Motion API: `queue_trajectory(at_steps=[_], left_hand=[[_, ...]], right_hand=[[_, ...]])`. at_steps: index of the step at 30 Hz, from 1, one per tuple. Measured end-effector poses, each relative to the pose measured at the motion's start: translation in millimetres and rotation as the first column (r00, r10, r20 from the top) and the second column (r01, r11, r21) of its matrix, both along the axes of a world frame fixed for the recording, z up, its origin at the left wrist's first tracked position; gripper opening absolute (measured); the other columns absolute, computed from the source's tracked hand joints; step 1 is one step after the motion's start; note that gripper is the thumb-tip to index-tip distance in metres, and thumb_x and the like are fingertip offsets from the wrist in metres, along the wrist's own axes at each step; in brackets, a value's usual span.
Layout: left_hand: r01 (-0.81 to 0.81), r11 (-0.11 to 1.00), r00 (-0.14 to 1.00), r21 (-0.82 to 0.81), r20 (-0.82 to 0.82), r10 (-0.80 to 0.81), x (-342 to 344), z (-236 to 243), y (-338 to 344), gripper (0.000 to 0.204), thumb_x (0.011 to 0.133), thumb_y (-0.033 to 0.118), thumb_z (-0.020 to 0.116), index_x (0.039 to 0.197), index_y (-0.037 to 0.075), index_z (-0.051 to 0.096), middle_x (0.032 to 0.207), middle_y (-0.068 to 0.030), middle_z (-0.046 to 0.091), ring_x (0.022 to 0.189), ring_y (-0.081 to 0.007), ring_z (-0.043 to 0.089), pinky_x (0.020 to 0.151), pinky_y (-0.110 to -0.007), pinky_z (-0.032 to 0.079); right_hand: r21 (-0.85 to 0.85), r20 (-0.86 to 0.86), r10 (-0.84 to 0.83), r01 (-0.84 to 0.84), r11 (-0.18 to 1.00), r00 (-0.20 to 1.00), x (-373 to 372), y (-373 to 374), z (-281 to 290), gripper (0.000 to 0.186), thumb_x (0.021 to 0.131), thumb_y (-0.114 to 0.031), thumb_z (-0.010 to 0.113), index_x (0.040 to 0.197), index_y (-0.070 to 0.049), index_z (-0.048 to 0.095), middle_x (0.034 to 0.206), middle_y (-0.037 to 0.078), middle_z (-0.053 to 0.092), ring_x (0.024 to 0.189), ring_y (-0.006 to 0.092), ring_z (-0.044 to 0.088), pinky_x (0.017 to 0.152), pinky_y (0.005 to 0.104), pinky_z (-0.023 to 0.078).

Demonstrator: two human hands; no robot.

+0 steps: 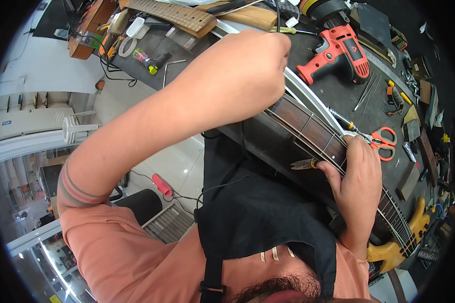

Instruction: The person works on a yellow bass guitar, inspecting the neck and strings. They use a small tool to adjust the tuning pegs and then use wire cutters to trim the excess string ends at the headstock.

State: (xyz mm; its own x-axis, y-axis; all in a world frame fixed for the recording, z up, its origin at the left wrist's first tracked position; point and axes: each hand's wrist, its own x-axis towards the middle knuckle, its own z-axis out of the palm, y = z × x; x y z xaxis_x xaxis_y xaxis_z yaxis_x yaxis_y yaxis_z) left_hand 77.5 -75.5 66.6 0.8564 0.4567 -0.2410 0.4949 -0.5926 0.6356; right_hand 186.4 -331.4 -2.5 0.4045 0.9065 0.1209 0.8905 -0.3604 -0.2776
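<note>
A bass guitar lies slantwise along the bench edge, with its yellow body (389,258) at the lower right and its dark fretted neck (316,132) running up and left. My left hand (255,68) is closed in a fist over the neck's far left end. What it holds, if anything, is hidden beneath it. My right hand (360,169) wraps across the neck midway along, thumb on the near side and fingers over the far side. Small pliers with yellowish handles (304,164) lie beside that thumb. A long white bar (312,101) runs just beyond the neck.
On the dark bench are a red power tool (341,53), orange-handled scissors (384,144), a screwdriver (343,119) and an L-shaped hex key (172,68). A loose fretted neck (174,15) lies at the back. Cables hang near my apron (258,212).
</note>
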Motion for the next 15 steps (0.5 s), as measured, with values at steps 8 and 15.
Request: queue_trajectory(at_steps=[8,15], left_hand=[[0.088,0.995,0.990,0.050,0.107,-0.093,-16.0,-5.4,4.7,0.019,0.107,0.014,0.056,0.098,-0.002,0.061,0.066,-0.0128,0.063,0.060,-0.0275,0.069,0.059,-0.042,0.054],[0.712,0.333,0.653,0.618,-0.408,-0.638,10.5,19.7,46.6,0.024,0.094,0.024,0.077,0.108,0.006,0.072,0.098,-0.0135,0.072,0.095,-0.0320,0.073,0.077,-0.044,0.059]], right_hand=[[0.000,0.005,-0.005,0.005,1.000,1.000,-0.3,-1.4,-1.1,0.064,0.086,-0.046,0.083,0.124,0.001,0.059,0.106,0.021,0.063,0.101,0.0425,0.061,0.093,0.0483,0.047],[0.164,-0.018,-0.026,0.029,0.986,0.999,-10.2,28.5,12.7,0.074,0.082,-0.041,0.089,0.137,-0.002,0.059,0.132,0.016,0.057,0.123,0.0373,0.057,0.101,0.0493,0.044]])
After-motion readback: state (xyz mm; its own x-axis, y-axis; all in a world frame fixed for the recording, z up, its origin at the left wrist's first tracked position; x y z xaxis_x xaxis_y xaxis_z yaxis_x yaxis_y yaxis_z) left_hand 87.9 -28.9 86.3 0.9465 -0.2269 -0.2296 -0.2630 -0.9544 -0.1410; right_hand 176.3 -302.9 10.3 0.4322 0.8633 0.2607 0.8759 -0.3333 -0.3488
